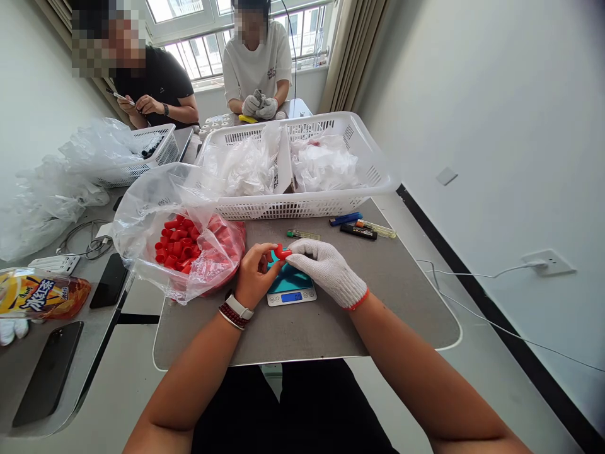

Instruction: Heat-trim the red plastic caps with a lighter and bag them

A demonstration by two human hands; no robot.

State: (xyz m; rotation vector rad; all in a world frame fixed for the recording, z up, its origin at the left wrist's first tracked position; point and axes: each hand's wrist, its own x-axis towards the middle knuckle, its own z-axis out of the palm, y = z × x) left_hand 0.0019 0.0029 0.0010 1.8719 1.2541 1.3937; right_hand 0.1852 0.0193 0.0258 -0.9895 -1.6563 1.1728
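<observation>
Through my feed, a small basket (167, 148) holds black pieces (151, 149); a clear bag (142, 195), red pieces (179, 243). My left hand (255, 271) and gloved right hand (326, 265) together pinch one red piece (282, 252) over the scale (292, 302); behind, a large basket (302, 205) carries plastic bags (246, 167).

The scale (292, 299) lay on the table (401, 315), beneath a piece (282, 253) between left hand (258, 271) and right hand (326, 265). Left of it sat the bag (139, 211), more pieces (177, 244) inside. Behind stood the basket (302, 207), plastic (326, 167) in both halves; before its right end lay the pens (358, 232). On the side table (92, 340), at left, the bottle (42, 295) lay behind one phone (50, 372) and left of another phone (108, 285).
</observation>
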